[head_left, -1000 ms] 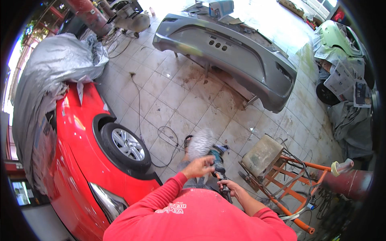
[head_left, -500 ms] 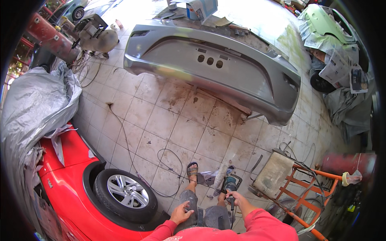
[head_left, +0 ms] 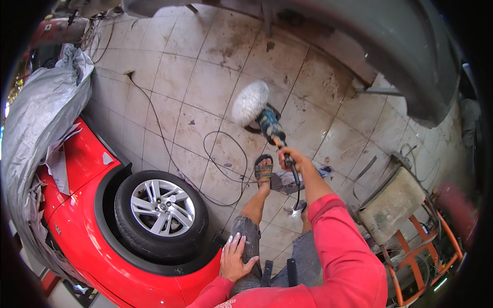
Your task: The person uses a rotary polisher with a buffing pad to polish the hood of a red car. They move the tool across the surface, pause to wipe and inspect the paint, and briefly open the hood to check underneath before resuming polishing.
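My right hand is wrapped round the rear handle of a blue and black polisher. A fluffy white pad is fitted to its front end. The polisher is held out above the floor, and its pad stands apart from the grey bumper at the top. A black cord hangs from the handle below my hand. My left hand lies on my left thigh with its fingers spread, next to the red car.
A wheel of the red car is at the left, with a grey cover sheet beyond it. A cable loops over the tiled floor. On the right stands an orange metal frame with a worn seat.
My right hand has raised the polisher forward from beside my leg. My left hand has settled flat on my thigh. The view has tilted downward, so less of the bumper shows.
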The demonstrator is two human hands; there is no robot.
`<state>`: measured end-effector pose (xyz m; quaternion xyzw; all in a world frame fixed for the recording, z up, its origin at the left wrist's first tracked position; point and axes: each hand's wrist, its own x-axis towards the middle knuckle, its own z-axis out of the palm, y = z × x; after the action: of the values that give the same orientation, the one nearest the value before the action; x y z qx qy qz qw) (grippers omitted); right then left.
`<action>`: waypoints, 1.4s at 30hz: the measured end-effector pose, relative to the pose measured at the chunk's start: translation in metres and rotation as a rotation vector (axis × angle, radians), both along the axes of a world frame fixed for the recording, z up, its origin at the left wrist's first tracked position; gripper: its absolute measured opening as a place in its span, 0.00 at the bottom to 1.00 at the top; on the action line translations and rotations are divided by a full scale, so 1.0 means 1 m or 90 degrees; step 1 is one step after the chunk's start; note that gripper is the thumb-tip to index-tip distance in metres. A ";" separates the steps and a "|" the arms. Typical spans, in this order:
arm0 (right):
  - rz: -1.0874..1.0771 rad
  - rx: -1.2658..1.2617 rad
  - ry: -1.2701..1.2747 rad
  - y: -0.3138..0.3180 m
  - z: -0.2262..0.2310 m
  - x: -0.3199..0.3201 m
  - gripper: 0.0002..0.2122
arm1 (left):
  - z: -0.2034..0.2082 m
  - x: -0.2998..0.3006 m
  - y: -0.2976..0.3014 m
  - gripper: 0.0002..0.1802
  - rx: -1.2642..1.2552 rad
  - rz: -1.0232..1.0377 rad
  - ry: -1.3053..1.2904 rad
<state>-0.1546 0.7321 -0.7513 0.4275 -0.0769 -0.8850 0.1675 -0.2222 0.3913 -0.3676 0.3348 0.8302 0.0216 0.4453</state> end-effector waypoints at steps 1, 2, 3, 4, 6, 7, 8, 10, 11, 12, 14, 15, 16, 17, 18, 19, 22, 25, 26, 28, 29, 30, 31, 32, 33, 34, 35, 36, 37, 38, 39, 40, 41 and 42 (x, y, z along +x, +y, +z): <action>-0.022 -0.039 0.001 0.003 -0.022 -0.004 0.06 | 0.000 0.001 0.001 0.51 -0.004 0.000 0.008; -0.047 -0.077 0.002 0.007 -0.042 -0.005 0.05 | -0.004 0.003 0.000 0.50 0.005 -0.002 0.026; -0.014 -0.043 0.018 0.012 -0.050 -0.008 0.06 | -0.007 0.008 -0.002 0.49 0.012 0.005 0.042; 0.028 -0.014 0.028 0.013 -0.050 -0.008 0.07 | -0.007 0.017 -0.008 0.49 0.014 0.020 0.052; 0.072 0.013 -0.002 0.017 -0.035 -0.006 0.07 | -0.010 0.031 -0.017 0.48 0.027 0.030 0.072; 0.097 0.055 -0.008 0.016 -0.024 -0.002 0.07 | -0.009 0.036 -0.016 0.47 0.023 0.036 0.070; 0.113 0.103 -0.004 0.020 -0.012 -0.003 0.08 | -0.009 0.039 -0.013 0.47 0.017 0.029 0.065; 0.131 0.170 -0.015 0.019 0.000 -0.003 0.09 | -0.008 0.041 -0.007 0.47 0.014 0.005 0.058; 0.131 0.189 -0.031 0.019 0.006 -0.002 0.10 | -0.008 0.042 -0.003 0.47 0.023 -0.001 0.054; 0.130 0.209 -0.048 0.018 0.012 -0.003 0.11 | -0.005 0.042 -0.001 0.47 0.021 -0.012 0.056; 0.167 0.297 -0.111 0.021 0.032 -0.008 0.14 | -0.003 0.040 0.007 0.47 0.029 -0.049 0.054; 0.171 0.339 -0.145 0.023 0.039 -0.008 0.13 | -0.004 0.038 0.008 0.47 0.033 -0.062 0.064; 0.157 0.432 -0.150 0.018 0.035 -0.002 0.19 | -0.006 0.034 0.008 0.47 0.038 -0.087 0.064; 0.298 0.604 -0.173 0.020 0.034 0.002 0.27 | -0.008 0.034 0.008 0.47 0.042 -0.115 0.054; 0.277 0.659 -0.173 0.018 0.045 0.011 0.36 | -0.008 0.038 0.007 0.46 0.040 -0.122 0.056; 0.239 0.704 -0.193 0.015 0.079 0.024 0.35 | -0.008 0.044 0.002 0.46 0.045 -0.103 0.042; -0.042 0.852 -0.207 0.011 0.180 0.102 0.30 | -0.009 0.056 -0.004 0.45 0.059 -0.090 0.019; -0.350 1.042 -0.331 0.010 0.299 0.227 0.21 | -0.025 0.049 0.001 0.42 0.076 -0.101 -0.030; -0.392 1.184 -0.452 0.012 0.330 0.275 0.16 | -0.031 0.044 0.002 0.41 0.075 -0.107 -0.037; -0.388 1.230 -0.717 0.008 0.359 0.377 0.12 | -0.039 0.035 0.003 0.39 0.078 -0.117 -0.050; -0.342 1.211 -0.880 0.008 0.367 0.427 0.13 | -0.044 0.032 0.003 0.37 0.082 -0.117 -0.057; -0.268 1.086 -0.927 0.007 0.355 0.479 0.21 | -0.049 0.036 0.009 0.36 0.083 -0.113 -0.062; -0.140 1.146 -0.971 0.005 0.336 0.523 0.27 | -0.043 0.040 0.019 0.34 0.074 -0.206 -0.011; -0.003 1.198 -1.008 0.005 0.313 0.556 0.34 | -0.041 0.045 0.026 0.33 0.066 -0.223 -0.001; 0.053 1.119 -0.947 0.010 0.292 0.574 0.38 | -0.041 0.050 0.031 0.33 0.059 -0.238 0.012; 0.103 1.040 -0.879 0.013 0.270 0.587 0.41 | -0.039 0.054 0.034 0.32 0.049 -0.252 0.027; 0.149 0.960 -0.809 0.013 0.248 0.594 0.45 | -0.036 0.062 0.039 0.31 0.053 -0.238 0.027; 0.250 0.956 -0.751 0.012 0.224 0.596 0.46 | -0.037 0.067 0.041 0.31 0.055 -0.246 0.029; 0.347 0.948 -0.684 0.010 0.194 0.591 0.48 | -0.037 0.070 0.042 0.31 0.054 -0.253 0.035; 0.443 0.935 -0.613 0.005 0.170 0.585 0.49 | -0.035 0.074 0.041 0.30 0.051 -0.259 0.038; 0.417 0.941 -0.638 -0.005 0.151 0.576 0.45 | -0.033 0.078 0.041 0.30 0.049 -0.262 0.048; 0.393 0.948 -0.664 -0.011 0.142 0.565 0.41 | -0.033 0.081 0.042 0.30 0.041 -0.275 0.045; 0.368 0.953 -0.691 -0.018 0.136 0.559 0.38 | -0.032 0.083 0.044 0.31 0.033 -0.289 0.041; 0.382 0.888 -0.687 -0.019 0.130 0.564 0.32 | -0.030 0.083 0.048 0.31 0.024 -0.305 0.037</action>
<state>0.4095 0.7129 -0.6217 0.7868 0.5187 -0.3325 0.0362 -0.1388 0.4389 -0.3974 0.5312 0.7388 -0.0788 0.4071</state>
